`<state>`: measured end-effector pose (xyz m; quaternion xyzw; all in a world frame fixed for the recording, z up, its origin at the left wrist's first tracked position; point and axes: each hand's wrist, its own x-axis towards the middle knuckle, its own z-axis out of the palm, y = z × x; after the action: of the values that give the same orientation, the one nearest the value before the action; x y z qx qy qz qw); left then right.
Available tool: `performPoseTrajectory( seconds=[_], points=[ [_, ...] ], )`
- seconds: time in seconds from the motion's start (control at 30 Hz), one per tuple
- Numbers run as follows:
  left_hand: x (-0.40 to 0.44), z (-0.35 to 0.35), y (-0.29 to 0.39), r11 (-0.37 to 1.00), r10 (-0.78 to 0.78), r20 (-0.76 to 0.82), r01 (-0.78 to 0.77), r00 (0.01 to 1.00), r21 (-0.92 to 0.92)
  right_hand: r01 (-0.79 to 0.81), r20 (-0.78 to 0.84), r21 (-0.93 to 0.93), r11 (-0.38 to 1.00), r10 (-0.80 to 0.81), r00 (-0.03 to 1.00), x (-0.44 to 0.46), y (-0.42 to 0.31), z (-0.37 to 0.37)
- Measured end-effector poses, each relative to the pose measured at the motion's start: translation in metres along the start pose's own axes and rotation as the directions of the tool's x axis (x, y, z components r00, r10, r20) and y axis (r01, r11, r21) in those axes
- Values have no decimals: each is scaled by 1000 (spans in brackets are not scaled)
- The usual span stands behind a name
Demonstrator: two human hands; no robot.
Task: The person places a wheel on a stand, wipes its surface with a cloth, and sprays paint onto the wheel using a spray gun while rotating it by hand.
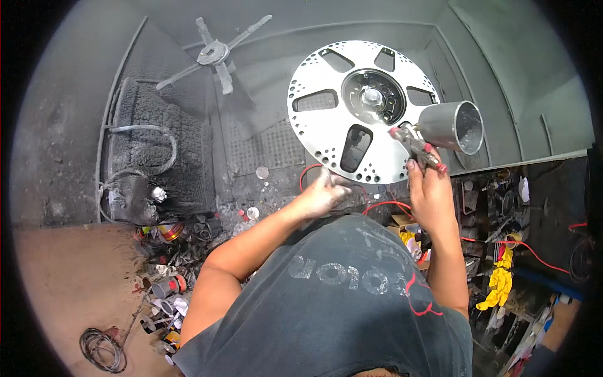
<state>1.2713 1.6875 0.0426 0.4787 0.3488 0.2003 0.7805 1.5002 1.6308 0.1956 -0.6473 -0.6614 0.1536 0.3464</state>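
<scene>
Judged as in hand: spray-gun work at the face of a round, white, wheel-like disc with dark slots and small rim holes (342,122), placed ahead of the torso, upper centre-right of view. Gripping in the right hand (433,191), fingers wrapped about the handle: a silver metal spray gun with red fittings (418,147), bearing a large grey metal cup (436,129). Holding the left hand (321,196), whitened with dust, at the near rim, fingers curled; not possible to tell whether pinching the rim or merely resting beside it. Unable to confirm spray or nozzle contact.

Calling, on judgement, for a steady wrist, a gap between nozzle and face, and left fingers out of the nozzle's line.

Noting edges: cup overlapping the right rim in view, with a grey wall panel (527,81) beyond. Showing more room leftward, above a dusty perforated grey grating (251,147), bounded by a grey-coated stand with radiating arms (213,53). Minding below: a thin red hose (392,202), liable to snag.
</scene>
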Motion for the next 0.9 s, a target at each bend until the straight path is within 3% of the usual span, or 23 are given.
performPoseTrajectory(
  seconds=[0.03, 0.1, 0.13, 0.17, 0.23, 0.3, 0.37, 0.5, 0.57, 0.63, 0.77, 0.9],
  points=[
    [2, 6, -6, 999, 9, 23, -9, 1000, 37, 4, 1, 1, 1000, -4, 1000, 2, -9, -2],
    [-4, 23, -5, 1000, -12, 106, 13, 994, -10, -141, 196, 111, 984, 118, 973, 0, -24, -6],
    [-2, 25, -13, 999, -31, 169, 25, 985, 36, -31, 191, 129, 991, 6, 982, -4, -20, -1],
    [-2, 23, -11, 965, -80, 255, 11, 964, 262, -31, 195, 129, 991, 6, 981, -7, -18, 3],
    [2, 22, -21, 997, -72, 275, 63, 959, 43, -4, 278, 199, 980, -52, 959, -12, -14, 6],
    [5, 14, -22, 999, -47, 164, 47, 985, 2, -9, 261, 231, 973, -53, 964, -12, -18, 8],
    [-4, 4, -4, 981, -128, 10, 128, 992, -143, -67, 192, 172, 983, 33, 981, -10, -19, 4],
    [-7, -27, 2, 989, 6, -375, -59, 927, -132, -12, 6, 15, 1000, 12, 1000, -12, -3, -1],
    [-4, -33, 3, 990, 56, -364, -98, 930, -97, 28, -27, -51, 998, -29, 999, -9, -2, -4],
    [-4, -20, 18, 989, 6, -198, -35, 980, -142, 21, -58, -47, 999, -23, 998, -5, -3, -3],
    [-3, 14, 8, 986, 15, -113, -34, 993, -164, -50, 66, 55, 997, 46, 997, -7, -11, 1],
    [-2, 17, -18, 999, -2, 166, 9, 986, -40, 71, 204, 196, 978, -111, 973, -16, -4, 9]
  ],
)
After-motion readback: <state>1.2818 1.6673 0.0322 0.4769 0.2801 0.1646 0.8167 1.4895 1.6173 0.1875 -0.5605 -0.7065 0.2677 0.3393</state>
